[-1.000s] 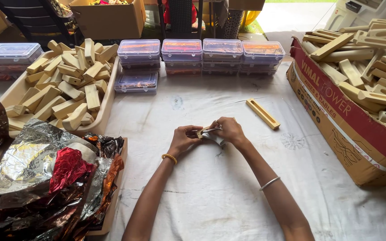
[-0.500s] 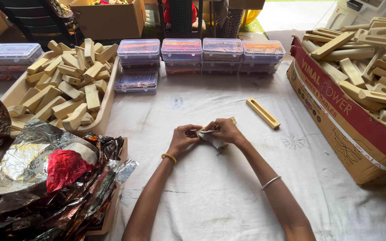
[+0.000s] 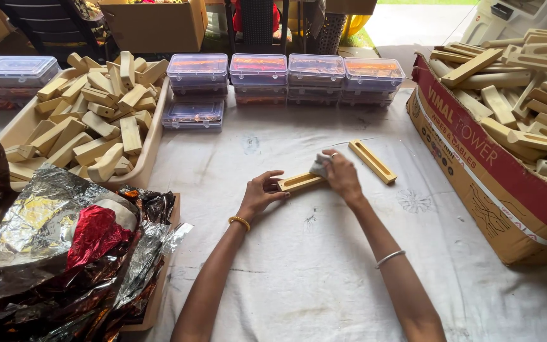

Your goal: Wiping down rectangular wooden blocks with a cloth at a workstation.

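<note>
- The left hand lies low on the white cloth, fingertips pinching the near end of a pale grooved wooden strip that lies flat at table centre.
- The right hand is curled around a small grey rag, pressing it on the strip's far end.
- Risk, as a judgement: the strip is pinned only by light fingertips at one end, so a hard rub could make it pivot or slide out. The rag is small, so knuckles could scrape the strip's edges.
- A second grooved strip lies just beyond the right hand, apart from it; a wide sweep of that hand could knock it.
- To the left, near the left elbow's side, crumpled foil and red wrapping spill toward the work spot; loose ends could snag a forearm.
- Farther left, a tray of wooden blocks is heaped above its rim; a bump could tip pieces out.
- Behind, stacked clear lidded boxes line the far edge.
- To the right, a cardboard box of wooden strips forms a wall.
- Open room: bare cloth lies in front of and between the forearms, toward the viewer.
</note>
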